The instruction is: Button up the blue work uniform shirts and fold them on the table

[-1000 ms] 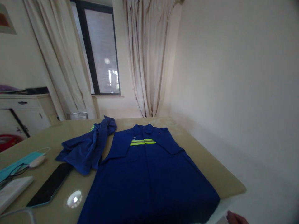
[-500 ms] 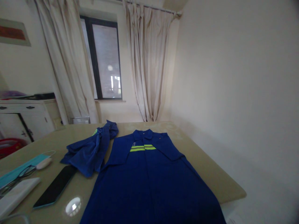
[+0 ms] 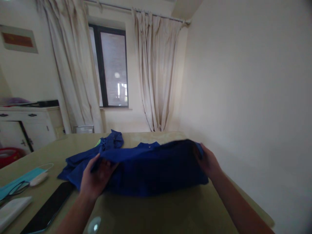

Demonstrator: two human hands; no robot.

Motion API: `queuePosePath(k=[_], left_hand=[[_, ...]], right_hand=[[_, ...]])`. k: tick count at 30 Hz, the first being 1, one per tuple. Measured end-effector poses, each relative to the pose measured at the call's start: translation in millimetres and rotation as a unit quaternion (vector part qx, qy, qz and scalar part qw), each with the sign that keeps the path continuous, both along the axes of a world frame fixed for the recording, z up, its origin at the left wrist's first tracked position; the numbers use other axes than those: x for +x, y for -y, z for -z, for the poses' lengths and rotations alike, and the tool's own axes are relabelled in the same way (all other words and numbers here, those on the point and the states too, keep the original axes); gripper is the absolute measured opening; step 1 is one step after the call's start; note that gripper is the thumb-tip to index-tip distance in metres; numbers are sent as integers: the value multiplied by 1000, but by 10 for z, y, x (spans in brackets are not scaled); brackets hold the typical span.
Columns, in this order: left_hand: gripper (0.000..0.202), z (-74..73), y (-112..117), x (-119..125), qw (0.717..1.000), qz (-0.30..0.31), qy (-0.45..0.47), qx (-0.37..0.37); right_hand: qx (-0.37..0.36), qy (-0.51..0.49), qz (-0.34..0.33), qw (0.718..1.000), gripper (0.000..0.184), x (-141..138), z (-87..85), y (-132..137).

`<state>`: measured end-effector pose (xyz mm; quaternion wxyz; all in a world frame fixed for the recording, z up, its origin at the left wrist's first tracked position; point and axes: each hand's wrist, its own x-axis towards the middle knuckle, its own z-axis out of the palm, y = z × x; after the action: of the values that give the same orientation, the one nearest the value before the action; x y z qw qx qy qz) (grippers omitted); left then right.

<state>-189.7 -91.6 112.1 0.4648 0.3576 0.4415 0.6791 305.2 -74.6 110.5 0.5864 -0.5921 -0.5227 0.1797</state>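
A navy work jacket (image 3: 156,172) lies across the table, its lower part raised and folded over toward the collar. The collar (image 3: 148,145) shows just behind the lifted cloth, and the yellow chest stripes are hidden. My left hand (image 3: 98,175) grips the left end of the raised edge, fingers partly under the fabric. At the right end, my right hand (image 3: 207,161) is closed on the same edge. A second crumpled blue garment (image 3: 78,161) with a bit of yellow-green trim sits against the jacket's left side, beyond my left hand.
On the table's left are a black phone (image 3: 48,208), a white flat box (image 3: 14,211), a light-coloured mouse-shaped object (image 3: 39,179), a dark cord and a blue face mask (image 3: 21,183). A wall (image 3: 255,97) borders the table's right side; curtains and a window stand behind.
Both my hands have come into view and hold the jacket's lower edge. Its lower part has been lifted away from me over the chest, baring the near tabletop.
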Motion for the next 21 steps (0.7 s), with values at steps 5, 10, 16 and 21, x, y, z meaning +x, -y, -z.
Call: queuePosePath(k=[5,10,16,21], left_hand=[[46,-50,-514,8,1000,-6,10,24],[70,703,-180,-459,927,-71,-369,-15],[60,1000,130,-472,860,-91,-499,-51],[56,778,224,-525,906,-49,-416,-62]], right_hand=[[9,5,14,1000,59,-259,19,-590],[-19,145,80,986,55,36,692,-93],[-120,107,51,986,59,193,992,211],[-97,24,-22,995,57,244,785,349]])
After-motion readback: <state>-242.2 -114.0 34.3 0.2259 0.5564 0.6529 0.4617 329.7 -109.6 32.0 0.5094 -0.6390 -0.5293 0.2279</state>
